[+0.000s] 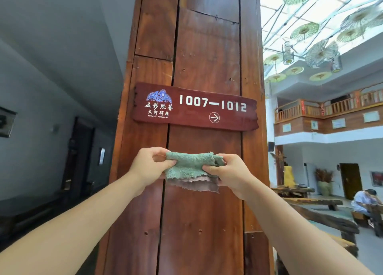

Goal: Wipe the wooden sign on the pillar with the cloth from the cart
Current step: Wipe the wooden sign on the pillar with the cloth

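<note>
So both hands, left (148, 167) and right (230, 174), pinch the cloth (189, 168) taut, probably folding it into a pad. It's held just below the sign (195, 107), not touching yet.

- A dark red wooden sign (194, 106) on the wooden pillar (207, 46) is showing white numbers "1007—1012".
- Below the numbers, a white arrow in a circle is pointing right.
- On the sign's left part, a blue emblem is sitting above white Chinese characters; the tiny line beneath them is too small to read.
</note>
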Motion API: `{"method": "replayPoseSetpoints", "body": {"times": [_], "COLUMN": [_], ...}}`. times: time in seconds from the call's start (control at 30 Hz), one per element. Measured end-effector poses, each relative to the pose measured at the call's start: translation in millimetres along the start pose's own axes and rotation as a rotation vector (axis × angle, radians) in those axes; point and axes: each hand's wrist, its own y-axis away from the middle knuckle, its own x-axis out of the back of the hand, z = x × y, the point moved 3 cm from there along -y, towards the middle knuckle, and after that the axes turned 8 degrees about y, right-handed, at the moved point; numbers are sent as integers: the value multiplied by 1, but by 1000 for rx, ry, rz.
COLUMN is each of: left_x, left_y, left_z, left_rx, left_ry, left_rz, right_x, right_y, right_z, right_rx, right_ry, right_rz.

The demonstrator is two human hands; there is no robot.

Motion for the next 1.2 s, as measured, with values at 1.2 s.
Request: {"method": "replayPoseSetpoints", "body": {"times": [1.2], "left_x": [-32], "left_y": [-173], "left_z": [21], "left_rx": [-19], "left_ry": [517], "left_rz": [108], "right_x": [-47], "right_y": [-199], "right_z": [-104], "right_rx": [700], "right_ry": [929], "right_rz": [918]}}
